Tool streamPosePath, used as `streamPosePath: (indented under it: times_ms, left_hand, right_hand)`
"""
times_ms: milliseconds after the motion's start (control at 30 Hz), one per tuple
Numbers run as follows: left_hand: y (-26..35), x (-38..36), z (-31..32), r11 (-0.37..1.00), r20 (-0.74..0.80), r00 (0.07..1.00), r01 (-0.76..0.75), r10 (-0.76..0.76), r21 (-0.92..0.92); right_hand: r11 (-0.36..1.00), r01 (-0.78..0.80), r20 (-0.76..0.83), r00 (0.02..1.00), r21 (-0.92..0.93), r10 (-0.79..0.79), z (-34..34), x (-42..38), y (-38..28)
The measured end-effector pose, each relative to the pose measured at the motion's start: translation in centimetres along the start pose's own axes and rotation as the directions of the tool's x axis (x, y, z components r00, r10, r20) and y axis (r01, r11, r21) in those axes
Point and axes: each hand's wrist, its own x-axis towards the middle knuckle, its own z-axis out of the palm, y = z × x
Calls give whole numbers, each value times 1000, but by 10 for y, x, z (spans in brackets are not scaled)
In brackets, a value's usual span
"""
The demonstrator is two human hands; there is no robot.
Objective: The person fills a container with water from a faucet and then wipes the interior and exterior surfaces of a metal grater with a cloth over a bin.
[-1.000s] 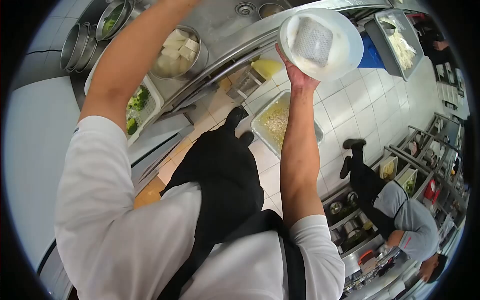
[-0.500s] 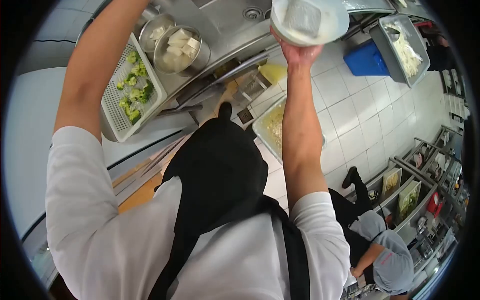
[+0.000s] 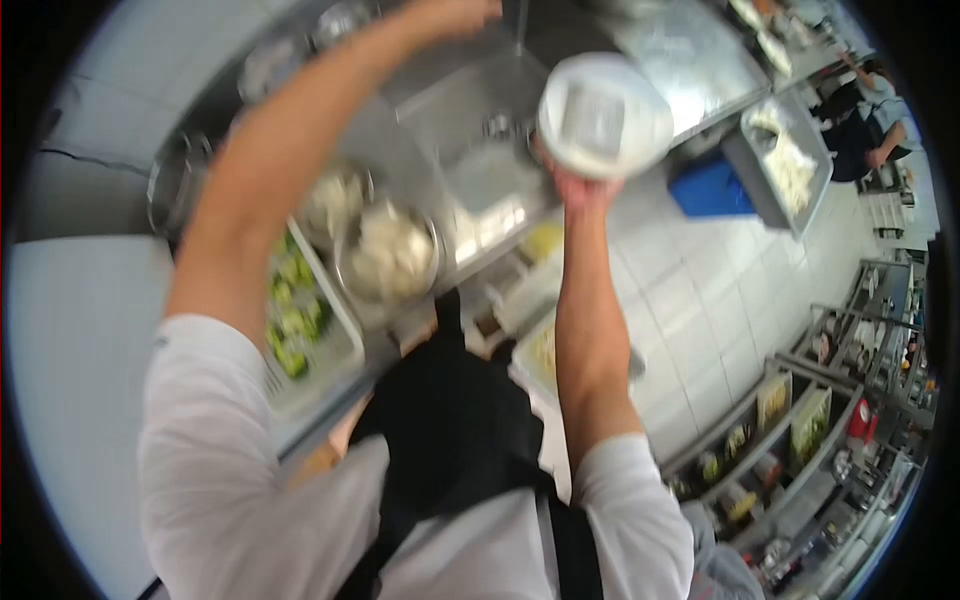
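Two hands up: right hand point(image 3: 578, 185) grips white bowl point(image 3: 605, 115) by its rim above the sink point(image 3: 470, 130); left hand point(image 3: 450, 15) blurred, grip unclear.

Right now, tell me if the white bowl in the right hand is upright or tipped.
Tipped. The white bowl shows its whole round opening and a grey mesh insert to the camera, while the right hand grips its lower rim above the sink.

blur: whole frame smeared | left hand point(image 3: 455, 12): cut by top edge | white bowl point(image 3: 605, 115): contents unclear
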Motion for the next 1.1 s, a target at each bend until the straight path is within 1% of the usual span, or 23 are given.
streamPosePath:
  times_ms: [33,67,100,167,267,333,367,400,467,567,633,700,733,833,900,967,1067,1100]
  left_hand:
    - [-2,4,1,997,-35,999,-25,28,74]
    - [-7,13,1,998,-65,997,31,-27,62]
    - [-16,19,10,994,-71,992,104,-101,35]
    - [-39,35,22,991,-121,986,123,-116,50]
    - [-60,48,30,981,-146,972,190,-182,42]
    - [-74,61,35,974,-213,961,200,-175,102]
    - [-80,74,33,971,-252,954,201,-165,126]
    - [-86,88,31,974,-266,948,206,-175,92]
    - [-106,115,33,975,-273,939,222,-208,20]
    - [-139,160,38,974,-375,906,223,-197,26]
    - [-147,181,34,965,-361,907,255,-215,66]
    - [-153,200,29,953,-333,914,282,-233,107]
    - [-166,218,28,955,-327,918,274,-226,109]
    - [-169,240,13,965,-280,934,251,-221,75]
    - [-199,274,19,969,-282,927,226,-247,-105]
    - [-180,267,9,921,-152,936,265,-317,-285]
    - [-176,272,4,925,-147,932,290,-331,-245]
    - [-182,276,5,957,-203,941,240,-271,-164]
  right_hand:
    - [999,25,-28,999,-29,-25,4,5,6]
    - [996,1,-97,995,-85,-9,18,1,10]
    - [991,22,-196,979,-133,-48,17,3,13]
    - [993,33,-221,974,-110,-56,-4,21,15]
    - [999,21,-176,984,-37,-27,-25,44,18]
    - [1000,3,-159,987,6,-2,-32,55,21]
    - [1000,7,-155,988,-1,-7,-29,63,21]
    - [1000,11,-151,988,-8,-12,-28,71,20]
    - [1000,-18,-204,979,-15,14,-31,75,22]
    - [999,-6,-238,971,-39,-3,-38,84,21]
    - [999,2,-238,971,-32,-10,-41,87,21]
    - [1000,12,-282,960,21,-5,-47,86,21]
    - [999,24,-295,955,32,-14,-49,87,21]
    - [998,59,-325,945,30,-46,-61,87,21]
    - [997,74,-354,933,29,-59,-69,86,21]
    - [996,76,-394,918,39,-55,-72,84,21]
    - [992,109,-428,901,59,-73,-63,83,20]
    - [992,119,-431,898,47,-88,-65,84,19]
